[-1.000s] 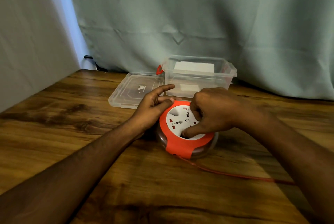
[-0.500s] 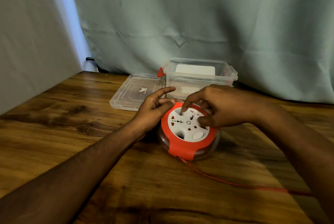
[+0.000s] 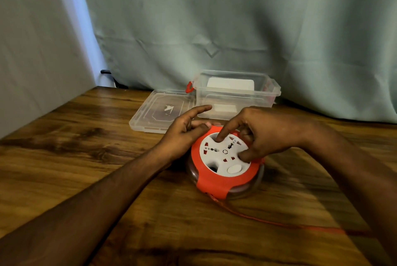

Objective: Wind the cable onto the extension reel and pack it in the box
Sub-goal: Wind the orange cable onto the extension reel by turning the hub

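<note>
Reel: the orange extension reel (image 3: 225,164) sits flat on the wooden bench (image 3: 86,137), socket face up, near the front of the open box, so both hands can work on it from above.
Left hand: the left hand (image 3: 184,131) rests against the reel's left rim, thumb and curled fingers touching the orange edge and the index finger stretched out toward the box; judged a bracing hold, to keep the housing from turning with the face.
Right hand: the right hand (image 3: 257,134) is over the white face (image 3: 223,154), its index fingertip pushed into a round recess near the top of the face and its thumb pressing the face lower right, the other fingers curled; this looks like the crank grip that spins the face to draw cable in.
Cable: the red cable (image 3: 268,221) leaves the reel's front edge and trails right across the bench and out of view, so winding is judged unfinished; how much is left cannot be told.
Box: the clear box (image 3: 236,96) stands open just behind the reel, against the curtain, a white item already inside.
Lid: the clear lid (image 3: 159,111) lies flat beside the box's left side, off and out of the way for packing.
</note>
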{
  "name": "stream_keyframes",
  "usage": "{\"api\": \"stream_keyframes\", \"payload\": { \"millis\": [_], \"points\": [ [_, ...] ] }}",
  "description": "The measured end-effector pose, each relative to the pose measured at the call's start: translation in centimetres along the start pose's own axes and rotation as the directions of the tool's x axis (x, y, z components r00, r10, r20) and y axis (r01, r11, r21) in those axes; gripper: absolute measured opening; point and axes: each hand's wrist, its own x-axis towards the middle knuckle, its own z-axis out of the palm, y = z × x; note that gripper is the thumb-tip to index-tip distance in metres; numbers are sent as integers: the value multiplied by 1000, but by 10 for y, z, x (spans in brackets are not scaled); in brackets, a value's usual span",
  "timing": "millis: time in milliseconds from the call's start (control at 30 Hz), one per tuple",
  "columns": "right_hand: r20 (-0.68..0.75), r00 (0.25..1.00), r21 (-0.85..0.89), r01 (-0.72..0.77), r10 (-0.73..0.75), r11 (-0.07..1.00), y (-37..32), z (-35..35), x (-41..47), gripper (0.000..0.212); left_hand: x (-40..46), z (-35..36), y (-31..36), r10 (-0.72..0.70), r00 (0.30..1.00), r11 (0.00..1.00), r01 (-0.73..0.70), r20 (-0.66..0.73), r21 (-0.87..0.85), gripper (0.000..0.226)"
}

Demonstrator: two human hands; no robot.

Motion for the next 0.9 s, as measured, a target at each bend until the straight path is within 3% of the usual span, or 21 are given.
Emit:
{"api": "stream_keyframes", "payload": {
  "millis": [233,533,800,900],
  "points": [
    [-37,998,-59,-61,59,996,-2,2,2,58,0,0,2,18,1000,1000,-18,-24,10,49],
    [-197,974,-153,-146,115,977,2,3,3,54,2,7,-3,80,975,997,-75,-209,34,41],
    [-127,983,-128,-149,133,981,1,6,5,64,2,5,-5,-70,970,997,77,-232,23,26],
    [-106,985,-120,-150,137,981,0,9,8,57,3,4,-7,-99,962,990,122,-255,73,22]
  ]
}}
